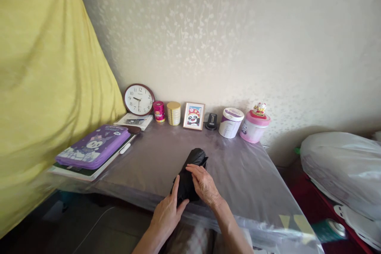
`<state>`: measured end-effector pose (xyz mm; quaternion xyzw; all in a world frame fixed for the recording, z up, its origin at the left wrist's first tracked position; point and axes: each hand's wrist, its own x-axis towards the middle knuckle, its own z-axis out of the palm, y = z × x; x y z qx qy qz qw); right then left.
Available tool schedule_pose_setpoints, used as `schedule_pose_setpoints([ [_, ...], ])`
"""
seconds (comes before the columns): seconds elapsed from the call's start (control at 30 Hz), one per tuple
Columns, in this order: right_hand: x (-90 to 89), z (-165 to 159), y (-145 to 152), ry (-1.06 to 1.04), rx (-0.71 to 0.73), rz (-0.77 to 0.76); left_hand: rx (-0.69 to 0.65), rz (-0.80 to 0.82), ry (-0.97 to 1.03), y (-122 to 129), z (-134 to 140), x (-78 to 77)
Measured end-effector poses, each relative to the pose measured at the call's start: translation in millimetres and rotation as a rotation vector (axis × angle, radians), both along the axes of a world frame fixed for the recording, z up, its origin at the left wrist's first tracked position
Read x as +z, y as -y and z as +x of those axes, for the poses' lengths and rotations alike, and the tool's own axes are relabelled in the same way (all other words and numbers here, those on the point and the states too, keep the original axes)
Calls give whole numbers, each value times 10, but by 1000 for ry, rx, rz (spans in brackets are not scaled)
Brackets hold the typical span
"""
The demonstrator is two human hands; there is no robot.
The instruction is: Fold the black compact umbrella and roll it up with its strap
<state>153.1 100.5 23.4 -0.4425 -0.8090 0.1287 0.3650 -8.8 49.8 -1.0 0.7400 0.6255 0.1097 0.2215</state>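
A black folded umbrella (195,158), a rolled bundle of thin dark fabric, lies near the front edge of the table, slanting away from me. My left hand (167,211) holds its near end, with the thumb at the bottom and the index finger along the left side. From the right, my right hand (204,184) curls over the fabric, its fingers pressed together on top. A small pointed flap of cloth sticks out at the umbrella's right side. Both hands cover part of the bundle, and its underside is hidden.
Along the wall stand a round clock (139,99), a pink tin (158,112), a yellow-lidded can (174,113), a framed panda picture (193,116), a black stand (211,121) and two tubs (231,124). A purple case (93,147) lies on books at left. A yellow curtain (44,87) hangs beside it.
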Motion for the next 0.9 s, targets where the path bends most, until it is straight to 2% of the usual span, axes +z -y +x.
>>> schedule_pose_setpoints([
  [0.17, -48, 70, 83, 1, -62, -65, -16, -54, 39, -3, -34, 34],
  [0.4, -250, 381, 292, -90, -154, -194, -5, -94, 72, -27, -68, 47],
  [0.6, -436, 611, 355, -269, -346, -217, -38, -57, 116, -7, -78, 44],
  [0.77, -564, 700, 374, -454, -426, -320, -44, -74, 74, 34, -71, 114],
  [0.9, -582, 696, 391, -479, -417, -333, -14, 16, -43, 96, -87, 162],
])
